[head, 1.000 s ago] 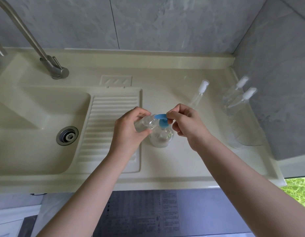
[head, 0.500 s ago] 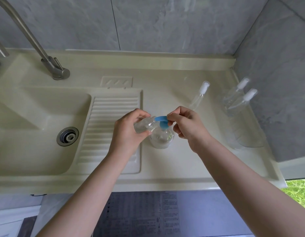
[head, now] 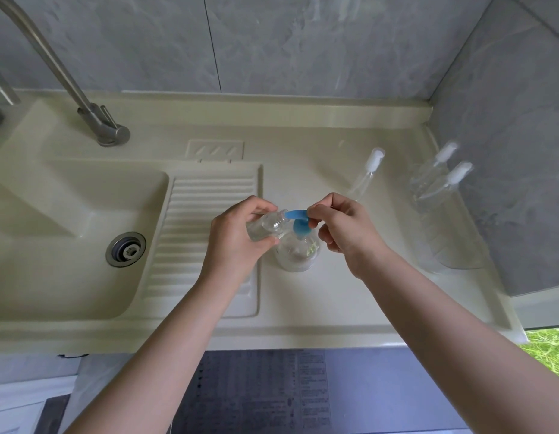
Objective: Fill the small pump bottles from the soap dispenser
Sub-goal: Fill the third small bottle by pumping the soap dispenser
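Observation:
A clear soap dispenser [head: 298, 253] with a blue pump head [head: 298, 219] stands on the cream counter, right of the ribbed drainboard. My left hand [head: 237, 236] holds a small clear bottle [head: 265, 227] tilted on its side, its open neck against the blue spout. My right hand [head: 344, 227] pinches the back of the blue pump head with curled fingers. A loose pump top with a white cap and tube [head: 369, 170] lies on the counter behind my right hand. Two more small clear pump bottles [head: 441, 183] with white caps stand by the right wall.
The sink basin [head: 68, 245] with a metal drain [head: 125, 249] lies to the left, with a steel faucet [head: 96, 120] behind it. The ribbed drainboard [head: 206, 239] is under my left hand. Grey tiled walls close the back and right. The counter's front edge [head: 271, 336] runs below.
Both hands stay at the dispenser, with little change in grip. The view has shifted slightly downward.

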Demonstrator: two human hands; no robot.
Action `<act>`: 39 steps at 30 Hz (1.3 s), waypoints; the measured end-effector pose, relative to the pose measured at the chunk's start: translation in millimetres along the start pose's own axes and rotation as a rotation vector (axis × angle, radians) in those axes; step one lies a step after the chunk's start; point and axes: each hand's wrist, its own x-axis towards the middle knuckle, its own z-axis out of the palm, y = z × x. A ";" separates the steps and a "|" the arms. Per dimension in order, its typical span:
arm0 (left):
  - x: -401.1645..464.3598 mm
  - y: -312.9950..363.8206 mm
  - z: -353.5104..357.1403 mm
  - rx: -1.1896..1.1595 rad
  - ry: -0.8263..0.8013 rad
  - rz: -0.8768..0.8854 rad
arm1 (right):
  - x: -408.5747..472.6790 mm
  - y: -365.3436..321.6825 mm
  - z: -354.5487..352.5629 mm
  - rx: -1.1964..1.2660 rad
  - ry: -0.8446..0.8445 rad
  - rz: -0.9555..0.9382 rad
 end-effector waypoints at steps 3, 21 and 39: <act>-0.6 1.0 -0.3 0.006 -0.003 0.003 | 0.3 -3.1 -1.6 -0.025 -0.006 -0.002; -2.2 -1.0 0.2 0.004 -0.003 -0.003 | 1.2 0.2 1.8 -0.019 0.000 0.004; -1.8 -1.5 -2.3 0.008 -0.001 -0.002 | -1.3 -1.9 -0.7 -0.011 0.003 0.002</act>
